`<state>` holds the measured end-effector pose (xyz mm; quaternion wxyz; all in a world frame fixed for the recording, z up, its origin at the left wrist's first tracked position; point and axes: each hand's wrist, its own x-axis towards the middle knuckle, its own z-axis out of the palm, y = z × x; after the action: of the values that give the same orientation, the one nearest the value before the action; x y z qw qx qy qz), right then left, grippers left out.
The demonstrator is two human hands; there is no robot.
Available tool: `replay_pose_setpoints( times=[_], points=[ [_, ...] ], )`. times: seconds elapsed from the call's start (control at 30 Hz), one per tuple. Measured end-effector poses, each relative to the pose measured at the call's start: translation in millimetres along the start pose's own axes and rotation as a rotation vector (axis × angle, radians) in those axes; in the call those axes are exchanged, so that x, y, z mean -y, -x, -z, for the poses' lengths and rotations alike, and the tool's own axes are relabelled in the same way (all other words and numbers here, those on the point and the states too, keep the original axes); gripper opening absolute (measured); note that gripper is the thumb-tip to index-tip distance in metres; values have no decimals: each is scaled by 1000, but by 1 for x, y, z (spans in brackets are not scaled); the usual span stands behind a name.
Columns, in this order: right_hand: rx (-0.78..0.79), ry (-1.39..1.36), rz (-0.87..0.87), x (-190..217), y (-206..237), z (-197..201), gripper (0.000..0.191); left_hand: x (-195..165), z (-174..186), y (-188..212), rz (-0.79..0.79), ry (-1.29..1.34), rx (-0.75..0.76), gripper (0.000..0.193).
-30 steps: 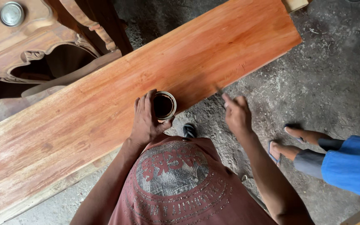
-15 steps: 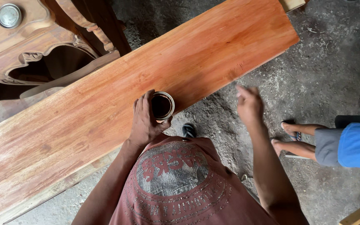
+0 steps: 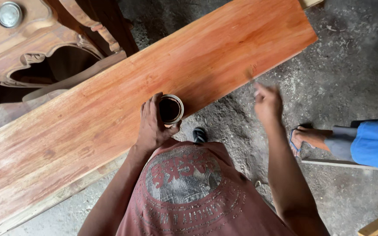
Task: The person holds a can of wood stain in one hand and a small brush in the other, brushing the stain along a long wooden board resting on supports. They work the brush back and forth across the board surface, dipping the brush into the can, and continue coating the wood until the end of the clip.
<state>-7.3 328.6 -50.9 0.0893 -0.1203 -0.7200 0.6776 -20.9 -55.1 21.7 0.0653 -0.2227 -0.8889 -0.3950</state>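
Observation:
A long reddish-stained wooden plank [image 3: 110, 113] runs diagonally across the view. My left hand [image 3: 152, 124] grips a small round can [image 3: 170, 109] of dark liquid, which rests on the plank near its front edge. My right hand [image 3: 265, 102] hovers just off the plank's front edge, fingers closed on a thin brush [image 3: 251, 75]. The brush is blurred by motion, and its tip lies over the plank's edge. My reddish printed shirt [image 3: 189, 192] fills the bottom middle.
Carved wooden furniture [image 3: 27, 43] stands at the top left behind the plank. Another person's sandalled foot [image 3: 307, 137] and blue trouser leg [image 3: 377, 140] are at the right. The concrete floor [image 3: 351, 65] is rough, with a pale wood strip [image 3: 342, 163] on it.
My right hand has shifted a little right and up along the plank's edge with the brush. The other person's feet and blue leg have stepped farther away. My left hand has stayed on the can.

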Motion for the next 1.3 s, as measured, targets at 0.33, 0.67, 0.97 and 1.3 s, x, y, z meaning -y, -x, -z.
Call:
replay_pose_setpoints(
  times=[0.33, 0.67, 0.97, 1.3],
  points=[
    [-112, 415, 133, -7, 17, -19, 15, 1, -3, -4, 6, -12, -9, 93],
    [-20, 767, 107, -9, 21, -15, 32, -2, -2, -9, 12, -26, -5, 93],
    [-323, 820, 413, -29, 26, -37, 39, 5, -8, -7, -22, -23, -27, 93],
    [-255, 1005, 311, -12, 13, 22, 31, 6, -7, -8, -37, 2, -36, 93]
  ],
)
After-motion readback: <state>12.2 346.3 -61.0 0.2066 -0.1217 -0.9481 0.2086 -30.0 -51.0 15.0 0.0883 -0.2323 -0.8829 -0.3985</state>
